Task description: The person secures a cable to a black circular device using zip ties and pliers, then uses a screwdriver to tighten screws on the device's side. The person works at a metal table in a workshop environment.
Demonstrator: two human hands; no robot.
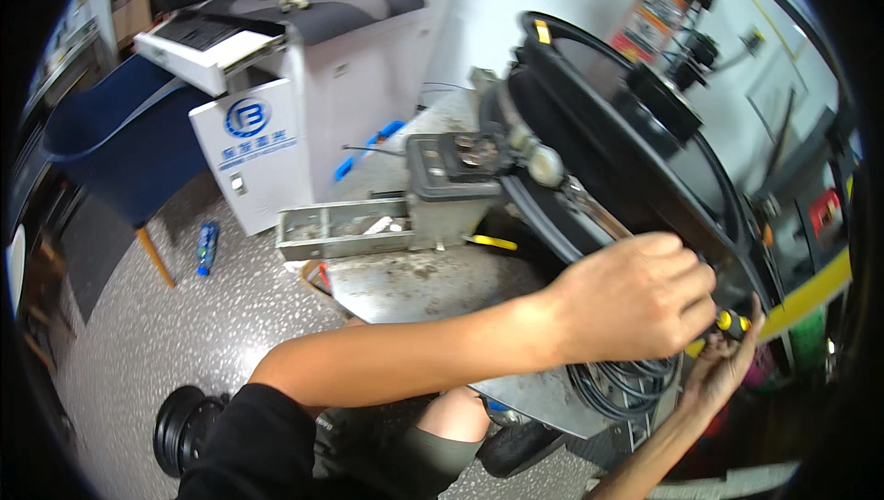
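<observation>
Touching a yellow-and-black tool handle (734,323) — grip unclear — the right hand (721,371) faces the fisted left hand (635,302), contents hidden; a loose hold risks the tool scratching the wheel rim (603,132).

We're in a workshop — stained metal bench (405,286), parts tray (343,247) at its left edge, big black wheel (589,122).
</observation>
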